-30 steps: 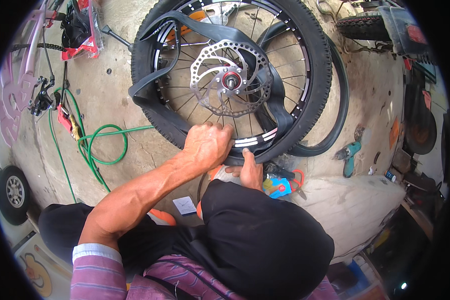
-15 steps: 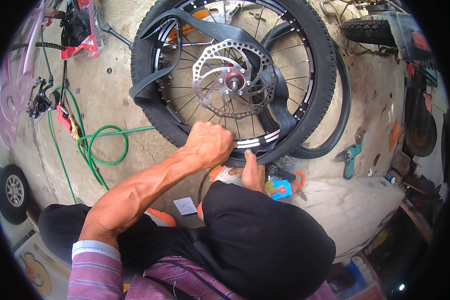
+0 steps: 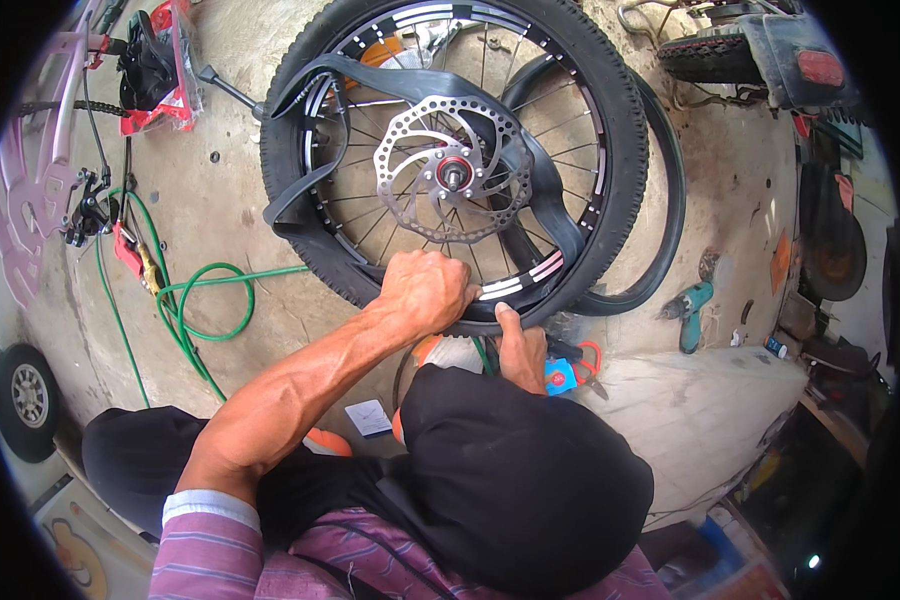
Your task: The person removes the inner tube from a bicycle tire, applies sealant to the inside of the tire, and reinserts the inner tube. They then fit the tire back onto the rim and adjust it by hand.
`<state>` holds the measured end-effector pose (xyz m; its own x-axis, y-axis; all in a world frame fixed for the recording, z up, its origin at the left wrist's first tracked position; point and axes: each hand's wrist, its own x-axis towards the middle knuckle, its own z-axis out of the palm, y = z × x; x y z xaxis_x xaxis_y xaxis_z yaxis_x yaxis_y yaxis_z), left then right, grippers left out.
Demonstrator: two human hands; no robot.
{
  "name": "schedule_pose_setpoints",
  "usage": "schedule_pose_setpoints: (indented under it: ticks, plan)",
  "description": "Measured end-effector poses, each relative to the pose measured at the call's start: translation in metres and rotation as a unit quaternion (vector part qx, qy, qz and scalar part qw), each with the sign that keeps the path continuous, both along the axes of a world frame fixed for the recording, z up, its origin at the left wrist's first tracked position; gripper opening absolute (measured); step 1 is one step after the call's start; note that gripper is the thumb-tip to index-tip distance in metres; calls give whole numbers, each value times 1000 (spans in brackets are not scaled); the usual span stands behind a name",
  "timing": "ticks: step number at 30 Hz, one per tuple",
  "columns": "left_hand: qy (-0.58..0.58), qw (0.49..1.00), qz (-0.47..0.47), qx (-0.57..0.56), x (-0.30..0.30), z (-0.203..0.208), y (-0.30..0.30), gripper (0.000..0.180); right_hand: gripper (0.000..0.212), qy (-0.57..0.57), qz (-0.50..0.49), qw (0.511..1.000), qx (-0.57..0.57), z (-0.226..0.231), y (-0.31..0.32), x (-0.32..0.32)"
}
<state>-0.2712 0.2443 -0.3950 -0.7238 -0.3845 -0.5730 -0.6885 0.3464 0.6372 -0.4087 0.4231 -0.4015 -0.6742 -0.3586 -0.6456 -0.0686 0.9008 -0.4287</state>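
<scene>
So my left forearm is slanting up from the lower left, and my left hand (image 3: 425, 290) is bending into a fist over the near edge of the black knobby tyre (image 3: 625, 150). Those fingers are curling tight on it; can't tell if they're pinching tube too. My right hand (image 3: 522, 350) is gripping just to the right, thumb up on the sidewall. My black-trousered knee (image 3: 530, 480) is hiding that forearm.

Clutter: a flat black rubber inner tube (image 3: 555, 195) is draping across the spokes, another black rubber loop (image 3: 675, 220) is poking out on the right, orange-handled scissors (image 3: 592, 350) are lying near my right hand, and a thin green hose (image 3: 270, 273) is coiling on the left.

The wheel's lying on the concrete floor (image 3: 235, 190) in front of me, silver perforated disc rotor (image 3: 435, 175) facing up, axle pointing toward my head.
</scene>
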Motion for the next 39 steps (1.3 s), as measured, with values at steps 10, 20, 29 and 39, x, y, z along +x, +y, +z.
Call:
schedule_pose_setpoints:
  ticks: [10,20,29,39]
  plan:
    - [50,998,36,-2,3,-8,6,39,50,-38,-72,996,-45,14,-14,-1]
    - [68,997,41,-23,6,-15,12,35,41,-51,-54,992,-103,-1,-15,-2]
    - [75,996,43,-29,4,-13,12,33,32,-30,11,996,-78,-6,-11,-15]
    - [80,995,40,-37,5,-6,9,32,24,-43,-17,986,-158,-13,-13,-13]
